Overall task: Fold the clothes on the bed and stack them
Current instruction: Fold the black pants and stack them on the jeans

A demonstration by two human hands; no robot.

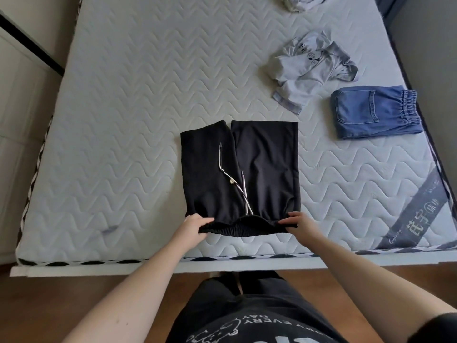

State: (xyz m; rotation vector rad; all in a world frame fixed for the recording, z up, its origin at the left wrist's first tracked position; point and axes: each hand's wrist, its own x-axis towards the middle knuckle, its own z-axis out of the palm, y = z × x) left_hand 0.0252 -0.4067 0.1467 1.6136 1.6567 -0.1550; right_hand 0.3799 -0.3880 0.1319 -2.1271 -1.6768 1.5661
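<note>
On quilted mattress point(123, 120) | black shorts point(259, 164) | both hands' fingers grip waistband point(237, 229)

Open bed to the left, clothes along the right edge

The bed point(123, 120) lies bare from its left edge to the black trousers point(247, 169) at the near edge; folded jeans point(371, 112), a crumpled white shirt point(309, 73) and pale clothing point(304, 2) occupy the right side.
</note>
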